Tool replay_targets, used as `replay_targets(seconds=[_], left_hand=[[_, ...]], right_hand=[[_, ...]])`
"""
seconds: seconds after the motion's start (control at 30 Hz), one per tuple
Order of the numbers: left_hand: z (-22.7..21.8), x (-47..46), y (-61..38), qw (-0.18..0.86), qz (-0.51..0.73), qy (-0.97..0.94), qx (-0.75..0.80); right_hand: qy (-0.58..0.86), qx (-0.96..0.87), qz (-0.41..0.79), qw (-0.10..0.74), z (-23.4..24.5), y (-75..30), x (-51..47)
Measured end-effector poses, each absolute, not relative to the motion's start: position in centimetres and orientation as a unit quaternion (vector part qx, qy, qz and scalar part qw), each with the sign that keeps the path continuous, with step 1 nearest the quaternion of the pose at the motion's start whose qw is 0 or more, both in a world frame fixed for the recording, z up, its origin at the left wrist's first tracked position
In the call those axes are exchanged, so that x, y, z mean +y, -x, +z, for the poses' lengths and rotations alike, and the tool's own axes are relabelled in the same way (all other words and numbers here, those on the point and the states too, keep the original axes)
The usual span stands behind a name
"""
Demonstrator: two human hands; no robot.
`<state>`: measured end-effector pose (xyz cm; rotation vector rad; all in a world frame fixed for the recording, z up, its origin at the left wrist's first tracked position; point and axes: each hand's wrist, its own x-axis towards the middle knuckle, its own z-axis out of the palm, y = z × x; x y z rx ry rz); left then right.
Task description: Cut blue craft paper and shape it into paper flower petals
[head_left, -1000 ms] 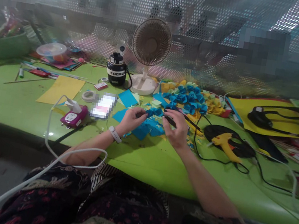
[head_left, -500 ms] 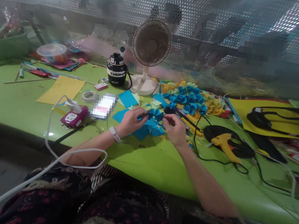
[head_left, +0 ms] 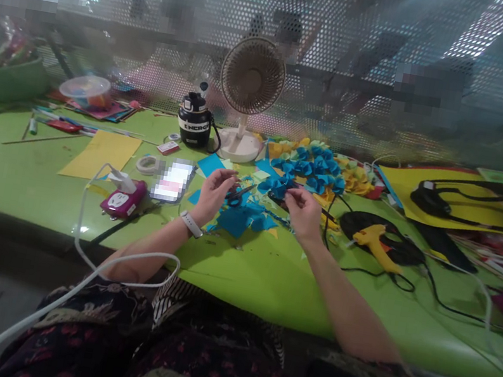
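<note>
My right hand pinches a small blue folded paper flower and holds it just above the green table. My left hand, with a white watch on the wrist, is curled beside it. A pair of dark scissors sticks out from its fingers towards the flower. Cut blue paper pieces lie under and between both hands.
A heap of blue and yellow paper flowers lies behind the hands. A yellow glue gun with a black cord is at the right. A phone, a pink power adapter, a tape roll, a black jug and a fan stand left and behind.
Both hands have moved slightly away from me and apart. The blue flower has passed from between both hands to my right hand alone, and it is lifted higher.
</note>
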<state>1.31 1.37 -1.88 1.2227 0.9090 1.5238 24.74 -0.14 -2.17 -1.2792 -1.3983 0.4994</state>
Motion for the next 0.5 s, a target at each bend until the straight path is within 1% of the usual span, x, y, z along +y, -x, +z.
replay_targets(seconds=[0.1, 0.27, 0.4, 0.5], left_hand=[[-1.9, 1.4, -1.4, 0.480, 0.626, -0.491, 0.370], [-2.0, 1.2, -1.7, 0.483, 0.631, -0.489, 0.360], [-2.0, 0.9, -1.9, 0.500, 0.624, -0.482, 0.358], [-1.9, 0.6, -1.9, 0.501, 0.619, -0.489, 0.357]], right_hand=[[0.543, -0.618, 0.212, 0.528, -2.3, -24.4, -0.4], [0.520, -0.686, 0.259, 0.438, -1.7, -23.3, -1.1], [0.530, -0.692, 0.234, 0.431, 0.1, -24.6, 0.5], [0.575, -0.667, 0.158, 0.447, 1.9, -27.9, 4.2]])
